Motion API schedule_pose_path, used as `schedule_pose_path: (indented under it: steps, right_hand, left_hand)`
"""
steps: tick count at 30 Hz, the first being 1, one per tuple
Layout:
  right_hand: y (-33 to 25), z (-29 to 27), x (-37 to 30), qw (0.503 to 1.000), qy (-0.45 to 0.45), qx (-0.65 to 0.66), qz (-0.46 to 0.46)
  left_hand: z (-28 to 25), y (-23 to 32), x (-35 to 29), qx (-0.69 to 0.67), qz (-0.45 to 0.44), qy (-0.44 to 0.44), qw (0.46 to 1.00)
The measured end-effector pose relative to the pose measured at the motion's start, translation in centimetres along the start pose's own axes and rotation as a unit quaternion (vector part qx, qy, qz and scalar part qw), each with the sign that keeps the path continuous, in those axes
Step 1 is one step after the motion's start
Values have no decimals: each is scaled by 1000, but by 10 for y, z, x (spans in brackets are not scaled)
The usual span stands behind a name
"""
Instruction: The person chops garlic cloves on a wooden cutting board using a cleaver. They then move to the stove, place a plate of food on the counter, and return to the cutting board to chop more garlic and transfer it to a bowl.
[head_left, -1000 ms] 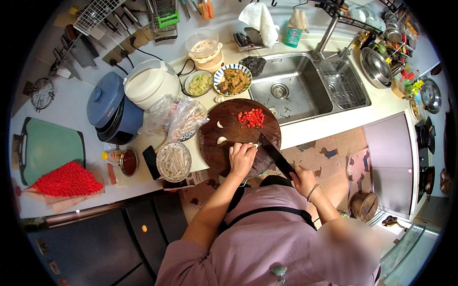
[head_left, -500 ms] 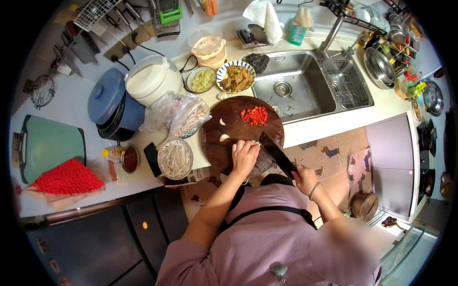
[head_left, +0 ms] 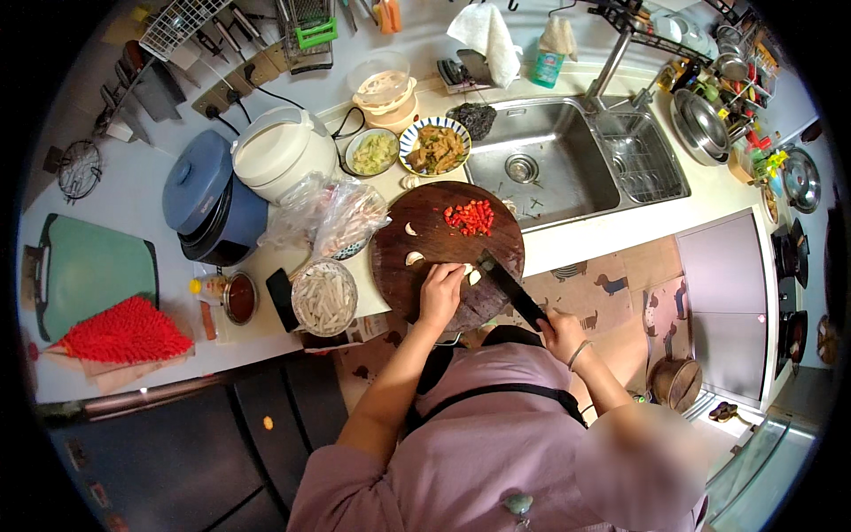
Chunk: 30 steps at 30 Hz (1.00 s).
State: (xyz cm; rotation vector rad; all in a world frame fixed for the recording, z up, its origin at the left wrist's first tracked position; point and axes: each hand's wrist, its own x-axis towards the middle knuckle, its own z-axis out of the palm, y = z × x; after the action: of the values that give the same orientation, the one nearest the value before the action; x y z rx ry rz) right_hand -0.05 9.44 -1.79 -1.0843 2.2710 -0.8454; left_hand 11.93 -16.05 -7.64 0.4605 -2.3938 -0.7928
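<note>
My right hand (head_left: 563, 335) is wrapped round the handle of a dark-bladed cleaver (head_left: 509, 285), its blade over the right part of a round wooden chopping board (head_left: 434, 208). With its fingers pinched together, my left hand (head_left: 441, 294) rests on the board and holds a garlic clove (head_left: 467, 268) at the fingertips. A pale garlic piece (head_left: 474, 277) lies between those fingers and the blade. Two more cloves, an upper one (head_left: 410, 229) and a lower one (head_left: 413, 258), sit on the left of the board. Chopped red chilli (head_left: 470, 217) is heaped near its far edge.
Beyond the board stand a patterned bowl of cooked food (head_left: 450, 158) and a bowl of pale green pieces (head_left: 372, 153). To the left are a bowl of white strips (head_left: 324, 298), a plastic bag (head_left: 341, 213) and a phone (head_left: 283, 300). A steel sink (head_left: 567, 208) lies at the far right.
My left hand has drawn back a little to the left, away from the blade, uncovering a garlic piece. The cleaver has shifted slightly, still in my right hand.
</note>
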Motion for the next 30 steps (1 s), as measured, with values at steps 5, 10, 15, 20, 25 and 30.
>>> schedule_pose_path:
  steps: [5,10,15,20,25,30]
  right_hand:
    - [-2,5,0,1000,17,-7,-5]
    - [-3,0,3,1000,14,-23,-11]
    - [-16,-6,9,997,-15,-69,17]
    - [-29,-1,21,987,-64,-133,62]
    - [5,-5,19,996,-51,-61,28]
    - [53,-51,47,987,148,-66,8]
  left_hand:
    - [7,3,7,-21,-6,-15,1000]
    - [8,11,14,-9,-8,-27,1000]
    - [12,7,14,-10,-9,-24,1000]
    - [10,6,16,-10,-8,-33,999]
    - [4,11,15,-13,-1,-52,999]
    - [2,19,14,-34,14,-42,998]
